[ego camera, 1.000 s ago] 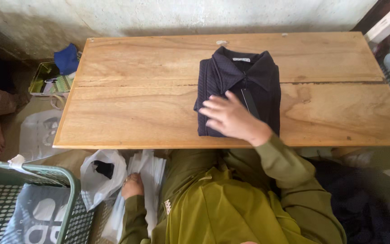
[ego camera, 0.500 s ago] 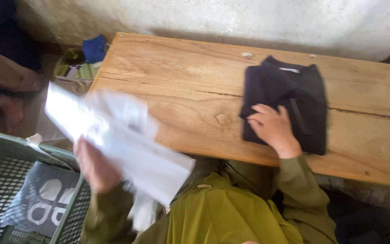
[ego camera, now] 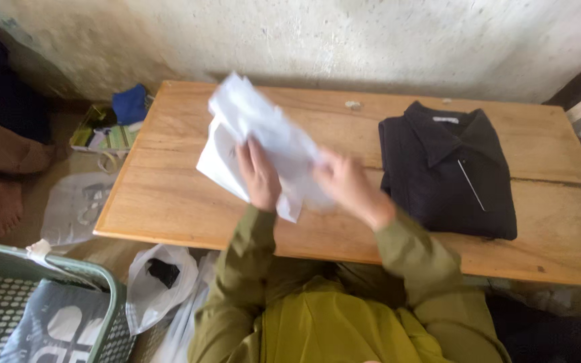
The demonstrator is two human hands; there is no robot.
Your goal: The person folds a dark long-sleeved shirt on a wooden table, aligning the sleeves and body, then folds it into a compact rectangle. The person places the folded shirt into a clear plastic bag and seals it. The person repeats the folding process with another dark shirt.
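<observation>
Wooden table: left hand, right hand both gripping white plastic bag.

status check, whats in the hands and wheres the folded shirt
Left hand and right hand both gripping the white plastic bag, raised over the wooden table. Folded black shirt flat on the table, right of the hands, untouched. Nothing between them.

Bare wooden table at nine o'clock of the raised white bag; folded black shirt blocks three o'clock; wall closes twelve.
</observation>
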